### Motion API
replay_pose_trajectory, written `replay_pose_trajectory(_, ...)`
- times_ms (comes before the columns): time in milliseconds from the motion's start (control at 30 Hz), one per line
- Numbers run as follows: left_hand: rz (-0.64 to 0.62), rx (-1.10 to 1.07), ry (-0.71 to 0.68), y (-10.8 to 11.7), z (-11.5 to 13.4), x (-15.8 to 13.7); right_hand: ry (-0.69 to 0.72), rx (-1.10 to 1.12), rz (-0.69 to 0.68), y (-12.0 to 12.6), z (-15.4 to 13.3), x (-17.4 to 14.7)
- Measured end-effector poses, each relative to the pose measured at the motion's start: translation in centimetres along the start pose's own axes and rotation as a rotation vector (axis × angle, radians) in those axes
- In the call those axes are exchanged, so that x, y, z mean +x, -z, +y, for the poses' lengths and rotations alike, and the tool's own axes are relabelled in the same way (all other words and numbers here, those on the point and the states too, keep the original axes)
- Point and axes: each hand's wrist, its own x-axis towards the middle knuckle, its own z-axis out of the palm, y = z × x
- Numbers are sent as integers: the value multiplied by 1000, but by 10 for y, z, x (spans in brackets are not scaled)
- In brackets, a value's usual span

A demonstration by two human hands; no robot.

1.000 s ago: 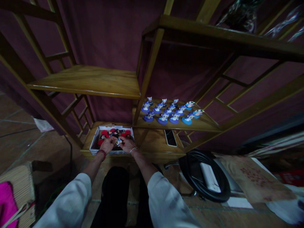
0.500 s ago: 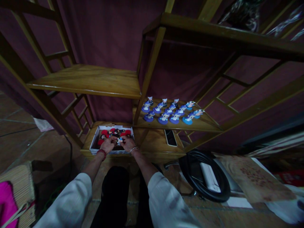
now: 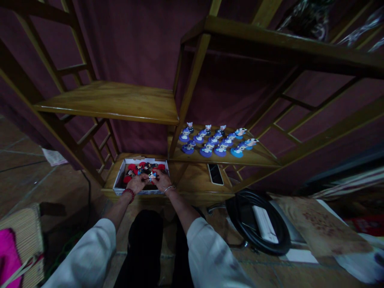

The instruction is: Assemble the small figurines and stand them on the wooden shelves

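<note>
A small blue, white and orange figurine (image 3: 152,176) is pinched between my two hands over a shallow white box (image 3: 119,183). My left hand (image 3: 137,183) grips it from the left, and a red bead bracelet circles that wrist. On its other side, my right hand (image 3: 162,180) has closed fingers against it; a silver bracelet is on this wrist. Inside the box lie several figurines with red parts (image 3: 132,170), partly hidden by my hands. Up to the right, several purple-based figurines (image 3: 207,149) stand in rows on a shelf.
The wooden shelf unit (image 3: 111,100) surrounds the box. A phone (image 3: 215,174) lies on the lower board to the right. On the floor at right are a black hose coil (image 3: 282,244) and a flat patterned board (image 3: 318,220). A woven seat (image 3: 27,228) stands at left.
The figurine has turned and shifted slightly to the right between my fingers. Both hands stay over the box, and the other figurines have not moved.
</note>
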Motion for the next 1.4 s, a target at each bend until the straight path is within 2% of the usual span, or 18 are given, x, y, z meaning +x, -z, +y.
replay_pose_trajectory(500,-27,64,48,6,8,-5,-7,-57,0,2,-7,-2)
replay_pose_trajectory(867,13,-11,-17,5,2,-4,-14,-130,-64,7,-15,-5)
replay_pose_trajectory(1400,19,-50,1,0,-7,0,-26,-159,-57,10,-18,-7)
